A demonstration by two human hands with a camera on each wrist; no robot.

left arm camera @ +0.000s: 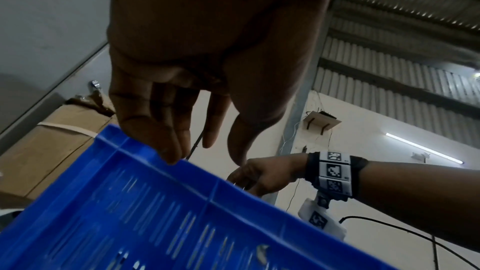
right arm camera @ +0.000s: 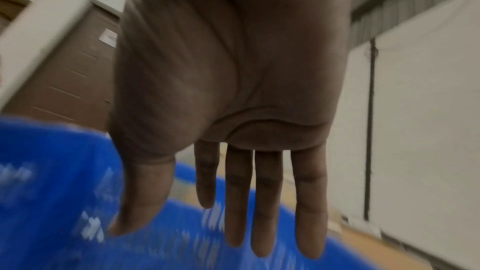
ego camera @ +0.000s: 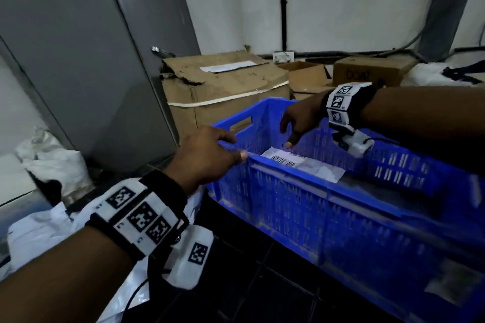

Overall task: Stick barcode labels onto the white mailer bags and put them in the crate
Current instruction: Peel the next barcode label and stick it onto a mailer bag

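Lying flat on the floor of the blue crate [ego camera: 315, 191], one white mailer bag [ego camera: 312, 165] shows its barcode label [ego camera: 284, 161] face up, toward the crate's far-left end. The right hand [ego camera: 299, 120] hangs over it with straight, spread fingers and nothing in its grip; the right wrist view confirms an empty palm. The left hand [ego camera: 207, 152] sits at the crate's near-left rim, fingers loose, fingertips [left arm camera: 168, 151] touching or just above the edge, holding nothing that I can see.

Judging from this, the bag is delivered and the next one must be fetched. More white bags [ego camera: 52, 231] seem to lie low on the left, by the left forearm. The risk is that a careless reach there drags the wrist camera cable [ego camera: 147, 283] across the pile and snags it, or that a hand leaning on the rim tips or shifts the crate.

The head view is smeared by motion, so the label's print is unreadable, and whether it is stuck flat at the corners cannot be told. The crate's right end is cut off, and the near wall hides part of its floor. No sheet of unused labels is visible.
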